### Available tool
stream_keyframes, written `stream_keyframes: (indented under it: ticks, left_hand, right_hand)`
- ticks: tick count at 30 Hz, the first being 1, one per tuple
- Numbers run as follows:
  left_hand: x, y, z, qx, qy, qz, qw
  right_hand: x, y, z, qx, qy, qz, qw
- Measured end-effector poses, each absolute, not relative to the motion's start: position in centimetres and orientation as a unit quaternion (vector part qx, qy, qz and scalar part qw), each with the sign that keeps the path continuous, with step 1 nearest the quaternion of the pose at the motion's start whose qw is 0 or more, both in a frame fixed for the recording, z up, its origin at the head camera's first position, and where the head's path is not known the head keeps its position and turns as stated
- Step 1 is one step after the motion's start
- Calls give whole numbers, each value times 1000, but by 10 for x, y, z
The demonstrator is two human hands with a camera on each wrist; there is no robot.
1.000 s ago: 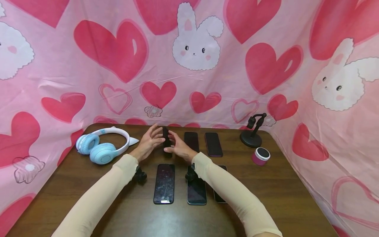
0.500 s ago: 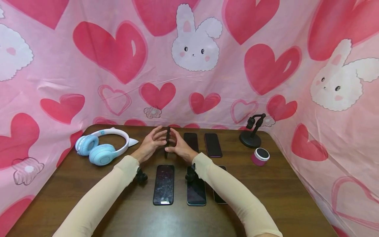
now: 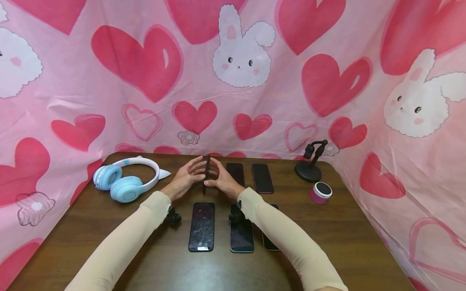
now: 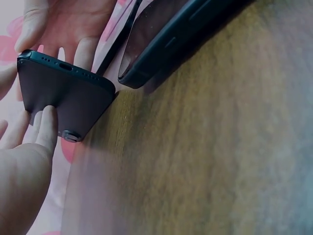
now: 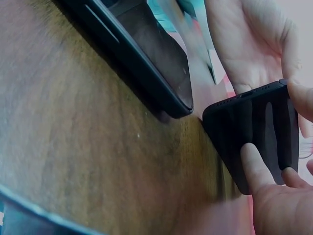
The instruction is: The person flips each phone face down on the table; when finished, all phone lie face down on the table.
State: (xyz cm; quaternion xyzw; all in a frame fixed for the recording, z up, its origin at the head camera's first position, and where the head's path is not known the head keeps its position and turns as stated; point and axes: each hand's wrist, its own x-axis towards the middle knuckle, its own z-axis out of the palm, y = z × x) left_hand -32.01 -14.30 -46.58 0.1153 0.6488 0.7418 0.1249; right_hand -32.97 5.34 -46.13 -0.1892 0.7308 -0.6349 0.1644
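A black smartphone (image 3: 206,173) stands on its long edge on the table, seen nearly edge-on in the head view. My left hand (image 3: 184,178) and right hand (image 3: 224,180) hold it from either side, thumbs at its near upper corner. In the left wrist view, left fingers (image 4: 46,127) touch the phone's back, where a camera bump shows at the lower edge. In the right wrist view, right fingers (image 5: 257,166) touch its glossy, reflecting face. Another phone (image 3: 202,227) lies face up just in front of the hands.
Two phones (image 3: 236,173) (image 3: 262,178) lie to the right. Nearer are a phone (image 3: 242,234) and one partly under the right sleeve (image 3: 269,242). Blue-white headphones (image 3: 127,182) lie left; a black stand (image 3: 308,169) and pink round speaker (image 3: 320,192) sit right. A patterned cloth (image 3: 240,93) hangs behind.
The held phone has turned from showing a broad dark side to standing nearly edge-on. Both hands have drawn in closer around it, and the left fingers have lowered. The other things stay put.
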Motion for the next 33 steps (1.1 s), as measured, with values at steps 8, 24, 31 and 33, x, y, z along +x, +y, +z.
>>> stream_keyframes:
  ticks: [8,24,31,33]
  left_hand:
    - [-322,-142,-467,123,675,714,138]
    - [-324,-140,-471,91,713,676,166]
    - [-323,-143,-474,87,716,673,160]
    - [-322,-144,-475,86,719,672,155]
  right_hand:
    - [-331,61,-461,-169,734,-632,180]
    - [-332,67,-459,-178,707,-655,200]
    - [-332,69,-463,-159,723,-646,187]
    - [-333,70,-466,-154,729,-640,186]
